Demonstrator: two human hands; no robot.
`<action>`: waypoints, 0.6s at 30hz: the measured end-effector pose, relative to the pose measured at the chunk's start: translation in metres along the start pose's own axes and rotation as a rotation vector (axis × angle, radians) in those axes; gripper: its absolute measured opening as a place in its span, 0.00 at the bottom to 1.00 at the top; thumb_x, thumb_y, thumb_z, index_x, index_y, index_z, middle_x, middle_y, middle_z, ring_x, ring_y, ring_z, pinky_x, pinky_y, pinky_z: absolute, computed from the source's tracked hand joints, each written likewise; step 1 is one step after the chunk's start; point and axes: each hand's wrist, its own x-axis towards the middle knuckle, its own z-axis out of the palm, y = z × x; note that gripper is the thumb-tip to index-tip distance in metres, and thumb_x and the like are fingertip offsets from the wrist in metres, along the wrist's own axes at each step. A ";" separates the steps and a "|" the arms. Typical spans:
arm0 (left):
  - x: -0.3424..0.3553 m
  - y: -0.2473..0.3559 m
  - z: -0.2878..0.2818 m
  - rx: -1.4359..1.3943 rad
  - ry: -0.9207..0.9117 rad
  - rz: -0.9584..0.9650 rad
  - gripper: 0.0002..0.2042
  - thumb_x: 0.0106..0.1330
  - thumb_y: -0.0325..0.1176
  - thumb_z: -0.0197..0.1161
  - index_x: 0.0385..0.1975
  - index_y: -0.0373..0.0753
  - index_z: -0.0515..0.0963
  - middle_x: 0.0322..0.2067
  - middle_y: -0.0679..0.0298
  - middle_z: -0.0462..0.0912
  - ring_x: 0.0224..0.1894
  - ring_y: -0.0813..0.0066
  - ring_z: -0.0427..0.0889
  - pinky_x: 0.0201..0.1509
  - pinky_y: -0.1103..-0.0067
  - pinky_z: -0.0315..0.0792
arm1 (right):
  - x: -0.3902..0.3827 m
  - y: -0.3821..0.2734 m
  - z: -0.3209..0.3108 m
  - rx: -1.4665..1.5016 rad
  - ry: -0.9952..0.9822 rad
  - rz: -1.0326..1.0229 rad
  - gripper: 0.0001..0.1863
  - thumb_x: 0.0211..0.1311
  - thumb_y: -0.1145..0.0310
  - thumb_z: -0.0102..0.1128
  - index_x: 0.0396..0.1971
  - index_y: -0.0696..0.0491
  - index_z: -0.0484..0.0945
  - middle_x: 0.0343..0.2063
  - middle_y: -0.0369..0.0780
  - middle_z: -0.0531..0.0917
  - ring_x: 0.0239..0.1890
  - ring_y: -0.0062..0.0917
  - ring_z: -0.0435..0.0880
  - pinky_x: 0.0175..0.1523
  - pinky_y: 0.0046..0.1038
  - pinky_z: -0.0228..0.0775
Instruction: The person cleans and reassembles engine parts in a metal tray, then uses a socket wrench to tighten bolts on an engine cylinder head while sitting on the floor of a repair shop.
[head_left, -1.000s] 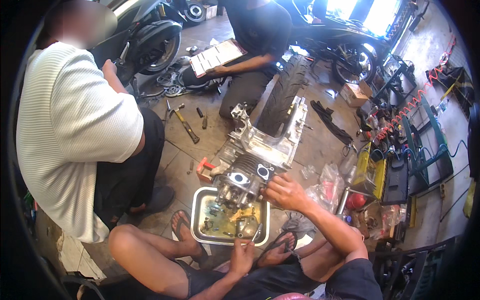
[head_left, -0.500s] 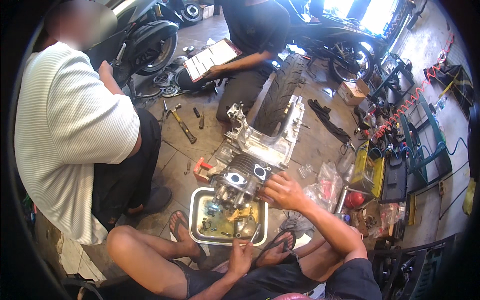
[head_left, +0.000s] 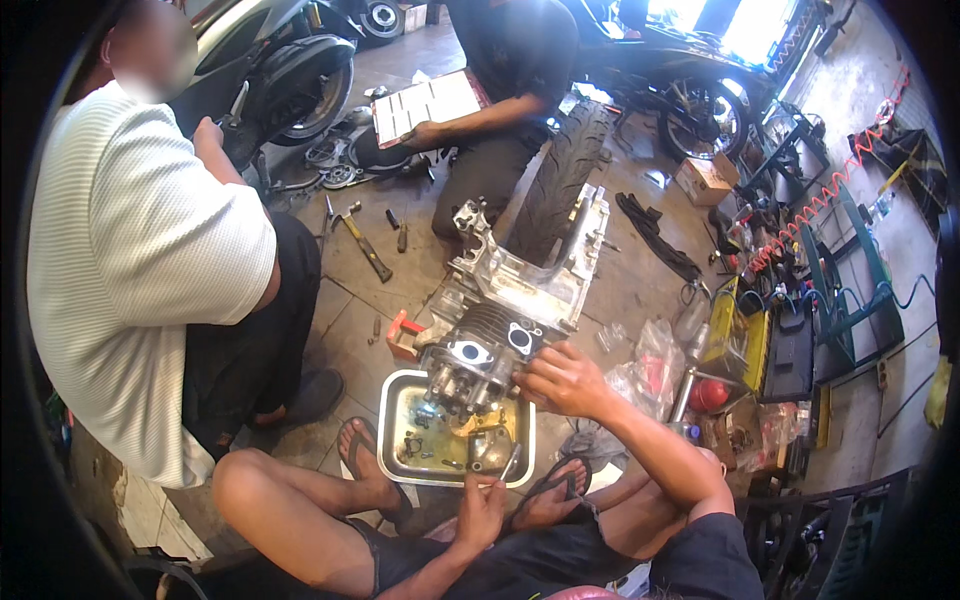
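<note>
A scooter engine (head_left: 530, 285) stands in front of me, its finned cylinder and head overhanging a white-rimmed tray (head_left: 386, 440). My right hand (head_left: 565, 380) presses against the right side of the cylinder head with its fingers curled; whatever lies under the fingertips is hidden. Low at the tray's near edge, my left hand (head_left: 480, 512) is closed with thumb and fingers pinched. From its fingertips a slim metal tool (head_left: 513, 460) slants up; its kind is unclear. Beside that, a metal cover (head_left: 490, 449) rests in the tray among several small dark parts (head_left: 415, 445) in yellowish liquid.
A red stand (head_left: 404, 335) is at the engine's left. Beyond it lie a hammer (head_left: 363, 246) and a screwdriver (head_left: 402, 238). One person in white (head_left: 150, 260) sits close at left; another holds a clipboard (head_left: 430, 108). A yellow toolbox (head_left: 738, 335) and plastic bags (head_left: 650, 365) are at right.
The far person's clipboard has shifted right and tilted. The person in white has moved their head slightly. Both my hands stay nearly in the same places.
</note>
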 end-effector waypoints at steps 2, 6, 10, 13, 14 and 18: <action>0.000 0.005 0.001 -0.013 -0.006 -0.024 0.12 0.73 0.35 0.55 0.45 0.34 0.62 0.23 0.59 0.79 0.24 0.75 0.78 0.29 0.75 0.70 | -0.004 0.004 0.003 0.013 -0.016 0.020 0.12 0.48 0.64 0.69 0.34 0.47 0.81 0.28 0.31 0.77 0.36 0.22 0.77 0.45 0.27 0.67; 0.000 0.002 0.000 -0.024 -0.009 0.000 0.12 0.73 0.34 0.55 0.45 0.35 0.61 0.22 0.62 0.76 0.22 0.78 0.73 0.26 0.77 0.67 | 0.004 0.001 -0.002 0.058 0.070 0.048 0.12 0.47 0.65 0.71 0.34 0.47 0.81 0.27 0.31 0.77 0.35 0.23 0.77 0.44 0.27 0.67; 0.003 -0.010 0.002 -0.047 -0.006 0.038 0.11 0.73 0.32 0.54 0.45 0.38 0.59 0.21 0.68 0.70 0.19 0.85 0.65 0.20 0.83 0.61 | 0.001 0.004 0.000 0.034 0.019 0.001 0.11 0.49 0.64 0.71 0.33 0.47 0.81 0.28 0.31 0.77 0.35 0.23 0.77 0.44 0.27 0.67; 0.003 -0.008 0.003 -0.002 -0.003 0.020 0.11 0.73 0.34 0.55 0.44 0.35 0.62 0.22 0.61 0.76 0.22 0.77 0.73 0.26 0.76 0.67 | -0.004 0.006 0.000 0.022 -0.008 0.028 0.11 0.49 0.64 0.71 0.32 0.47 0.80 0.28 0.31 0.77 0.35 0.23 0.77 0.44 0.27 0.67; 0.002 -0.006 0.002 0.018 0.005 0.012 0.12 0.72 0.35 0.55 0.43 0.34 0.64 0.22 0.57 0.79 0.24 0.74 0.77 0.28 0.73 0.70 | -0.002 0.006 0.000 0.044 0.029 0.041 0.10 0.49 0.64 0.71 0.31 0.47 0.80 0.28 0.31 0.77 0.35 0.23 0.77 0.44 0.27 0.67; 0.002 -0.003 0.001 0.006 0.011 -0.002 0.12 0.73 0.35 0.55 0.44 0.34 0.64 0.22 0.58 0.79 0.24 0.74 0.77 0.28 0.73 0.69 | 0.003 0.004 -0.004 0.047 0.063 0.017 0.10 0.49 0.64 0.71 0.28 0.47 0.78 0.27 0.31 0.77 0.34 0.23 0.77 0.43 0.26 0.67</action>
